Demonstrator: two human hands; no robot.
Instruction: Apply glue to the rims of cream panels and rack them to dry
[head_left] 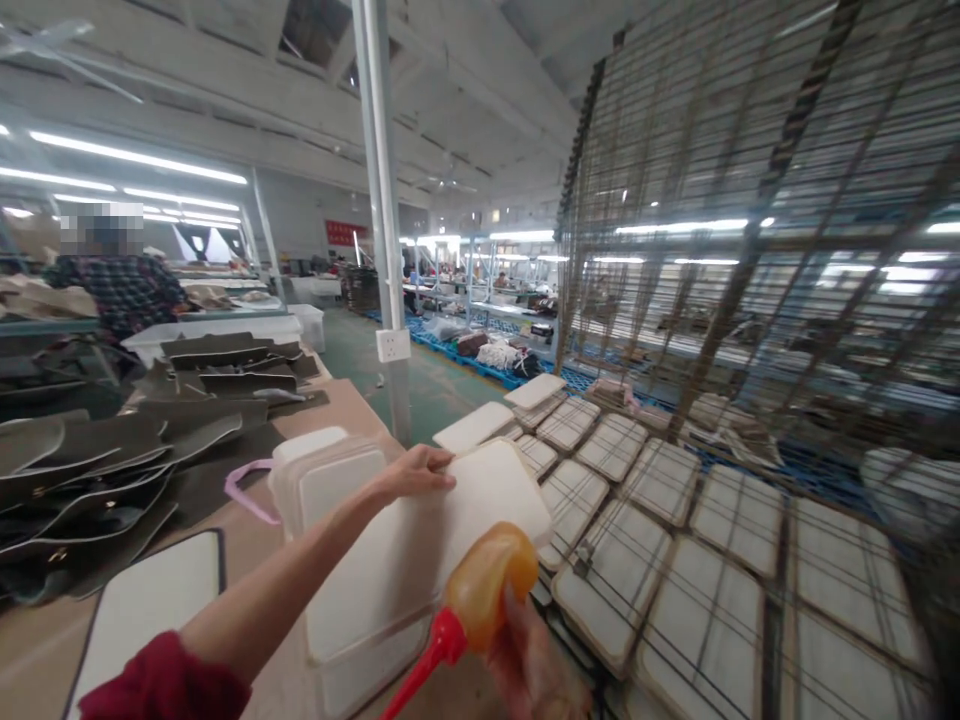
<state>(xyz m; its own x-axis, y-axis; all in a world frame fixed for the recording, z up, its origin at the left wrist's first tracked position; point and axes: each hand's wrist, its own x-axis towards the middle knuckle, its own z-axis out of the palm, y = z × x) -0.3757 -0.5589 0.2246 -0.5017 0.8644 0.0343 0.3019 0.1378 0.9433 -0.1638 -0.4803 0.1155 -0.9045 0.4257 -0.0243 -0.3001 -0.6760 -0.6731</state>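
Note:
My left hand [416, 475] reaches across the table, its fingers closed on the upper edge of a cream-white rounded panel [495, 490]. The panel is tilted over a stack of similar white panels [349, 575]. In my right hand [529, 650] is a squeeze bottle [491, 575] of amber contents, its red nozzle [431, 655] pointing down and to the left. The bottle hangs just in front of the panel's lower right part. I cannot tell whether the nozzle tip touches anything.
On the right, a wire rack [682, 540] carries rows of cream panels; its raised mesh shelves [697, 200] stand above. Dark folded pieces [82, 460] pile up on the left. A dark-edged white panel [154, 610] lies nearby. Beyond are a metal post [381, 200] and a person [124, 285].

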